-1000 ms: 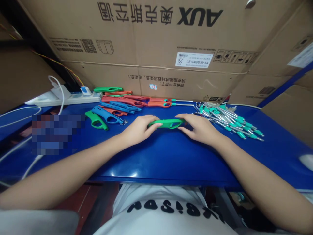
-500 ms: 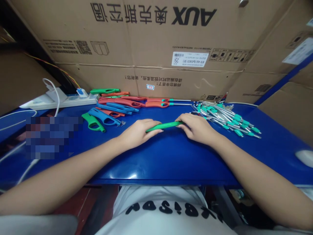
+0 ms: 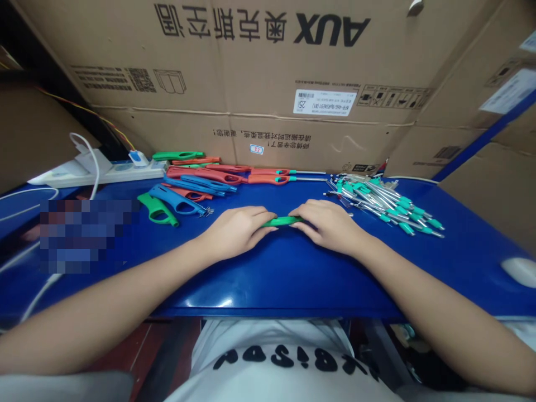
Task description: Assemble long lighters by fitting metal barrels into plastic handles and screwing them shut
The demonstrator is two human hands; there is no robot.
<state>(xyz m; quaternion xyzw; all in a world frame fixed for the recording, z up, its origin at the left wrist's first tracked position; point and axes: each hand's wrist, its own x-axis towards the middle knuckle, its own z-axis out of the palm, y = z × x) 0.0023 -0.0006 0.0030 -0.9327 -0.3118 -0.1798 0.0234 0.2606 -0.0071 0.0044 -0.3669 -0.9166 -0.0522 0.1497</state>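
A green lighter handle [image 3: 283,221] lies crosswise between my two hands, low over the blue table. My left hand [image 3: 240,228] is closed round its left end, thumb below and fingers on top. Its right end is pinched by my right hand [image 3: 329,224]. Both ends are hidden by fingers, so only a short middle stretch shows. Left of my left hand lie a blue handle [image 3: 178,201] and another green handle [image 3: 158,210], each with a trigger loop. Beyond my right hand is a pile of metal lighter tubes [image 3: 389,202] with teal plastic parts.
Two red-orange lighters [image 3: 268,179] with metal tubes lie near the cardboard wall [image 3: 251,72]. Several red handles [image 3: 226,175] are stacked beside them. A white power strip [image 3: 104,174] with cables is at the left; a white rounded object [image 3: 519,272] sits at the right edge.
My hands have come closer together, the right one moving left, so less of the green handle shows. The handle now lies more level.
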